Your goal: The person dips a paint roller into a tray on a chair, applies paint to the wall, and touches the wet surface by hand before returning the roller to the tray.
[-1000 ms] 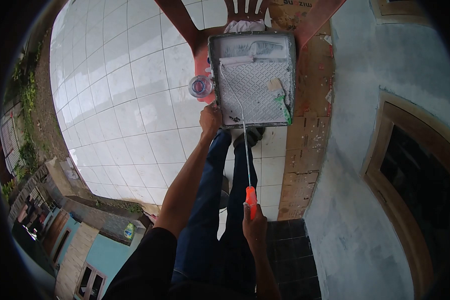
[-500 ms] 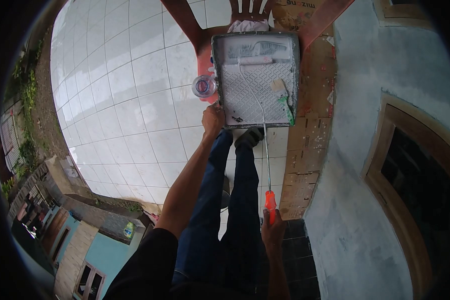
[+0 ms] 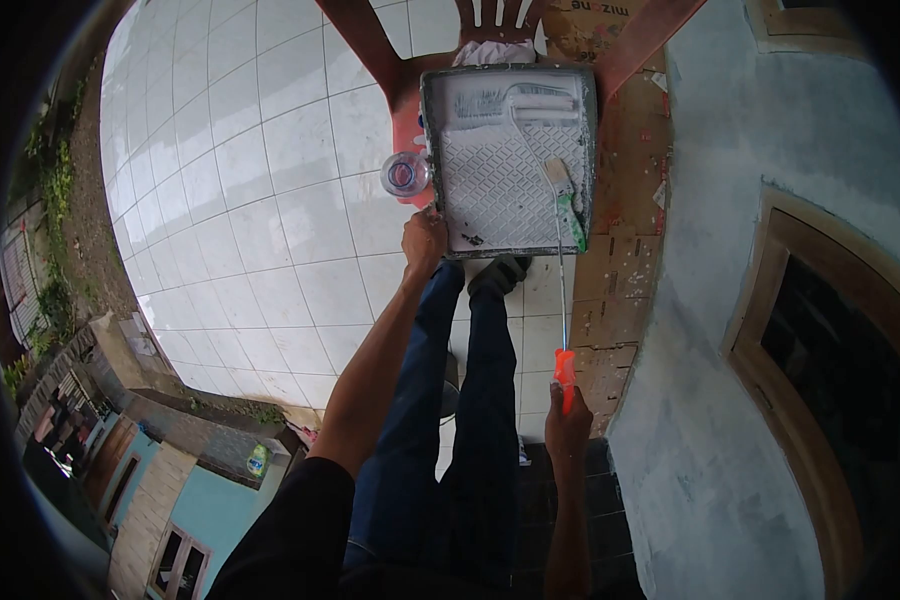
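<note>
Two hands are busy: the left hand (image 3: 424, 238) is closed on the near corner of the paint tray (image 3: 508, 160), which sits on a red plastic chair (image 3: 407, 95), while the right hand (image 3: 568, 425) is wrapped around the orange grip of a long-handled paint roller (image 3: 548, 98) whose sleeve lies in the tray's deep, paint-filled end. A green-handled brush (image 3: 567, 200) rests on the ribbed slope, and a clear cup (image 3: 404, 175) stands just beside the tray. The roller probably feels light but head-heavy once wet, its thin shaft springy; the orange grip looks the surest hold.
</note>
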Available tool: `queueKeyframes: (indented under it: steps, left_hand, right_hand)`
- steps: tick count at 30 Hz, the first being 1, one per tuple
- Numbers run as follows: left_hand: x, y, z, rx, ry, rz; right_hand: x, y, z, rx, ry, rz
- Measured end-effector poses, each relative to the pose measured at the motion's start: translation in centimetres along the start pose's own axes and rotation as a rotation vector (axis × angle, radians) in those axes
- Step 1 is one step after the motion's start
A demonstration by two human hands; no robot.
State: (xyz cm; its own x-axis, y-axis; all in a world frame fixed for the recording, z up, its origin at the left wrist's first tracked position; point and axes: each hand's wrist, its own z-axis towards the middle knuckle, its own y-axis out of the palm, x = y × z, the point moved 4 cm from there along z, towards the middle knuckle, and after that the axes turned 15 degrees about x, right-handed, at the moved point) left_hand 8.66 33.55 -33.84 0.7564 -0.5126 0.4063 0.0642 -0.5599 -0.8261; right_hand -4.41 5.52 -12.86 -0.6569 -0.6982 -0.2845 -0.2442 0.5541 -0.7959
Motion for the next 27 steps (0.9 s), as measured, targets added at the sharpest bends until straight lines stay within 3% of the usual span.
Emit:
queueKeyframes:
  steps: [11,27]
  left_hand:
    - [-0.5,0.5,0.0,0.039,0.006,-0.033]
    - [-0.8,0.7,0.4,0.024,-0.008,0.028]
  right_hand:
    - [-1.7,3.7,0.4,-0.051,0.035,0.100]
    - [-1.1,7.1,-4.2,-0.232,0.058,-0.031]
